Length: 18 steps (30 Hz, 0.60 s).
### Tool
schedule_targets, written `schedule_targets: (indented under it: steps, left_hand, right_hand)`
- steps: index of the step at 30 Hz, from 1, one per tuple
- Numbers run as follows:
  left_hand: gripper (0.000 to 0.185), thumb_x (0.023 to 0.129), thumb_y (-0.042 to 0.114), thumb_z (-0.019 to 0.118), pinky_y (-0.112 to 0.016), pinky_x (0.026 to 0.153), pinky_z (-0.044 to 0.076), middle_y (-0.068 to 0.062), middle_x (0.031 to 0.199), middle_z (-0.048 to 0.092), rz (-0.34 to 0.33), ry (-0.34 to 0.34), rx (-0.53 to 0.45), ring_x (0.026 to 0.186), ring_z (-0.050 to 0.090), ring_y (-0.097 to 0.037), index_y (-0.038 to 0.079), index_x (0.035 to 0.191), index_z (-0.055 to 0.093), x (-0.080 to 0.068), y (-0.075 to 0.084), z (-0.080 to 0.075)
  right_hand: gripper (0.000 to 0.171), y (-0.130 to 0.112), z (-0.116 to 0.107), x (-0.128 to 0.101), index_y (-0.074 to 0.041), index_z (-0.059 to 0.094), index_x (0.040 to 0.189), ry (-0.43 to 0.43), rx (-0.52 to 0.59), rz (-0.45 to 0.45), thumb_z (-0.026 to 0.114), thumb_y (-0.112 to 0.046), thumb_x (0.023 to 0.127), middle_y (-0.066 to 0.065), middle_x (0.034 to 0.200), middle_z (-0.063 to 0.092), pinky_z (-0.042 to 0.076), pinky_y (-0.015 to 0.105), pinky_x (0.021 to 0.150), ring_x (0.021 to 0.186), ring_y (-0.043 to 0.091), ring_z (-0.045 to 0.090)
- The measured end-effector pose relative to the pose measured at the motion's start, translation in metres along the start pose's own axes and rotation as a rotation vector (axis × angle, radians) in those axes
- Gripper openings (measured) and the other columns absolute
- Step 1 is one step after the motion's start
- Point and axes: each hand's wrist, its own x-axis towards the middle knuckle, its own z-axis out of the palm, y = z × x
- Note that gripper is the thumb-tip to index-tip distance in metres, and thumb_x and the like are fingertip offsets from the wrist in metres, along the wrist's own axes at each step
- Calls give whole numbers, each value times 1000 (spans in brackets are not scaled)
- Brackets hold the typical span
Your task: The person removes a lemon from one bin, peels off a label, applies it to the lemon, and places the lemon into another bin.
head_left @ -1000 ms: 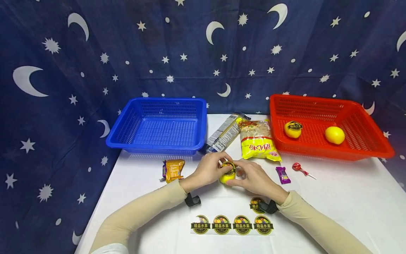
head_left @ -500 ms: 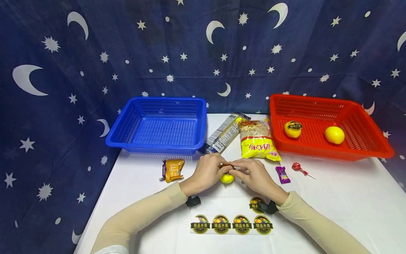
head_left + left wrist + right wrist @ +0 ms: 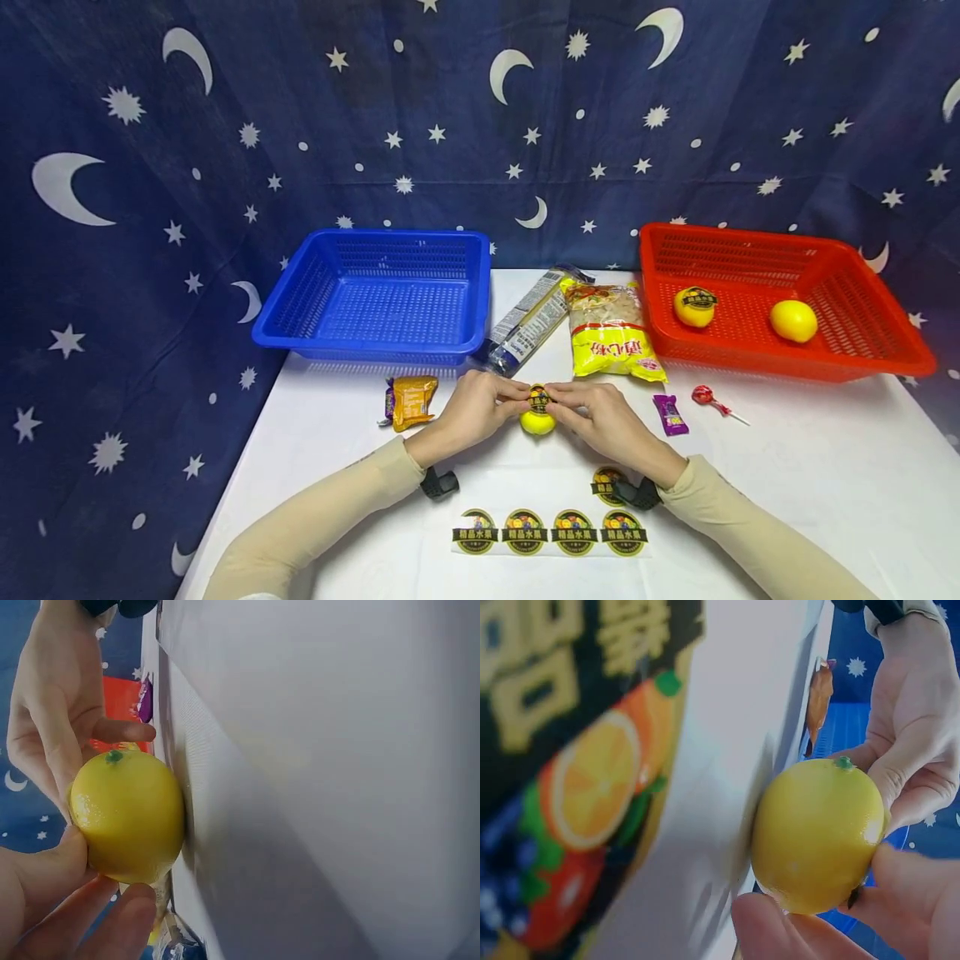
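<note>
Both hands — left (image 3: 480, 406) and right (image 3: 592, 410) — pinching a sticker (image 3: 537, 398) onto the lemon (image 3: 537, 421) on the surface's middle near the front edge — two lemons in the red basket (image 3: 885, 354), one (image 3: 693, 306) labelled, the other (image 3: 793, 320) showing none, five stickers (image 3: 550, 531) unused.

Blue basket (image 3: 378, 296) sitting back left on the white tabletop (image 3: 787, 467), red basket (image 3: 780, 296) back right with two lemons inside: one (image 3: 693, 307) wearing a sticker, the other (image 3: 793, 321) plain. Between the baskets, a long silver-blue packet (image 3: 525, 321) lying just beside a yellow noodle bag (image 3: 611, 332). Orange snack wrapper (image 3: 411, 400) in front of the blue basket. Purple candy (image 3: 670, 414) and red lollipop (image 3: 712, 400) near each other in front of the red basket. Sheet of fruit stickers (image 3: 550, 531) at the near edge. Starry, moon-print navy backdrop (image 3: 450, 108) behind everything.
</note>
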Motion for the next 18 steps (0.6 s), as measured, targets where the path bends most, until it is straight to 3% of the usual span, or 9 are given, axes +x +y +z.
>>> schedule_targets:
  steps: [4, 7, 8, 10, 14, 15, 18]
  left_hand:
    - [18, 88, 19, 80, -33, 90, 60, -3, 110, 80, -16, 1, -2, 101, 77, -18, 10, 104, 82, -1, 0, 0]
    - [19, 88, 20, 81, -28, 82, 60, -2, 107, 80, -20, -1, -9, 93, 78, -15, 11, 104, 82, -1, 0, 0]
    - [19, 87, 20, 82, -25, 79, 60, -2, 106, 81, -20, -4, -10, 90, 78, -14, 12, 104, 83, -1, 0, 0]
    - [18, 87, 20, 82, -21, 74, 58, -2, 103, 81, -20, -20, -19, 85, 78, -12, 12, 102, 83, 1, 2, 0]
    - [14, 85, 22, 84, -17, 70, 53, 0, 97, 81, -11, -67, 16, 82, 77, -12, 14, 97, 83, 9, 11, -4]
    - [14, 85, 23, 84, -17, 70, 53, 1, 96, 81, -6, -74, 34, 83, 76, -12, 15, 95, 83, 11, 14, -5]
    - [15, 87, 31, 82, -20, 68, 51, 3, 94, 81, 24, -53, 108, 82, 75, -13, 18, 96, 83, 17, 25, -8]
  right_hand:
    - [41, 0, 0, -1, -6, 73, 127, -43, 107, 65, 79, -25, 91, 10, 124, 75, 61, 42, 89, 102, 22, 77]
    - [54, -1, 1, -1, -9, 68, 130, -75, 161, 130, 86, -32, 84, 8, 125, 75, 61, 36, 85, 95, 18, 78]
    - [59, -1, 2, 0, -10, 66, 131, -84, 154, 136, 87, -35, 81, 8, 125, 74, 60, 34, 84, 94, 17, 77]
    - [70, -1, 2, 2, -11, 62, 135, -111, 129, 135, 89, -39, 78, 5, 111, 76, 55, 28, 77, 85, 12, 72]
    - [75, -1, 0, 5, -9, 62, 137, -135, 80, 89, 92, -38, 75, -1, 90, 70, 43, 22, 64, 72, 11, 57]
    - [74, 0, -2, 5, -10, 63, 136, -143, 82, 88, 92, -37, 74, -3, 88, 70, 43, 21, 63, 71, 11, 57]
    - [71, 1, -15, 3, -12, 66, 133, -149, 82, 109, 94, -35, 72, 0, 105, 76, 50, 20, 64, 81, 10, 66]
